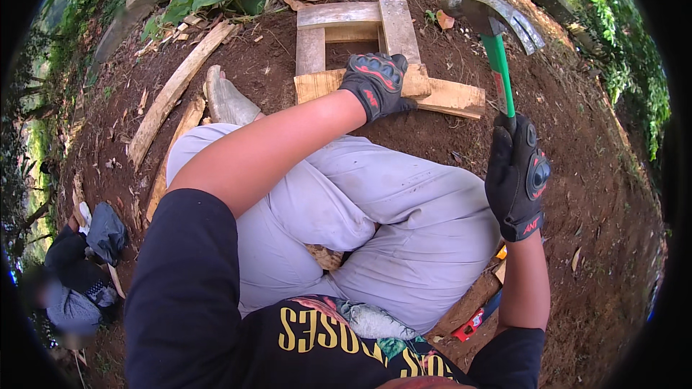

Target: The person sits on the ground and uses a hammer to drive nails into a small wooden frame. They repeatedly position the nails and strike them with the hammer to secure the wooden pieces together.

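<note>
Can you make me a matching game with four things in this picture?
1. Hammer
2. Left hand
3. Trousers
4. Wooden frame

A. Pale, worn on the person's legs
B. Made of boards, on brown soil
C. Held in the right hand
D. Gloved, on a wooden board

Pairs: 1-C, 2-D, 3-A, 4-B.

Head cam — wide fisheye, looking dn, nr wearer's lap (pixel 425 209)
</note>
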The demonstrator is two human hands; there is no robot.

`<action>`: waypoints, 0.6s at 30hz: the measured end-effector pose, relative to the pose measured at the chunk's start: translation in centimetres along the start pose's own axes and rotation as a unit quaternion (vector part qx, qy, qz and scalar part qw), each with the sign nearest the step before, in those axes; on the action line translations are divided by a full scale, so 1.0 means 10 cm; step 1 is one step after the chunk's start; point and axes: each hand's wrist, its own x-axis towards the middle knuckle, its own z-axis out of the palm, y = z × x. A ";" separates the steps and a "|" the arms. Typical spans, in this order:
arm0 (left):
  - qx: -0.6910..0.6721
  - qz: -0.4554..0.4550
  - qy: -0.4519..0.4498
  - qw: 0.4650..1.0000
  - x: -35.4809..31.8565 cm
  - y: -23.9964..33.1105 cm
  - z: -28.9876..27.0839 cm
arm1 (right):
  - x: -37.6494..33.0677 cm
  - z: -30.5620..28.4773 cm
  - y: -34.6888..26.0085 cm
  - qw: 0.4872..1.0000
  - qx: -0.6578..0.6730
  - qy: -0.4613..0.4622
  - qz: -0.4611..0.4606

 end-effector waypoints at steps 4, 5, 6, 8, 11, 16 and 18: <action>-0.015 0.010 -0.009 1.000 0.06 0.03 0.03 | -0.07 0.20 0.18 0.993 -0.086 -0.070 -0.027; -0.009 0.016 -0.002 1.000 0.07 0.02 0.02 | -0.08 0.24 0.22 0.989 -0.111 -0.092 -0.034; -0.004 0.014 0.002 1.000 0.06 -0.01 0.00 | -0.03 0.15 0.12 0.996 -0.059 -0.061 -0.025; -0.002 0.002 0.010 1.000 -0.01 -0.04 0.06 | 0.04 -0.07 -0.08 1.000 -0.007 -0.018 0.000; 0.003 -0.001 0.017 1.000 -0.01 -0.04 0.08 | -0.03 0.02 -0.03 0.999 -0.018 -0.034 0.008; -0.004 0.013 0.001 1.000 0.03 -0.01 -0.04 | -0.05 0.14 0.15 0.999 -0.017 -0.045 -0.003; -0.007 0.008 0.020 1.000 0.01 -0.05 0.01 | 0.05 -0.14 -0.07 1.000 0.016 0.001 0.011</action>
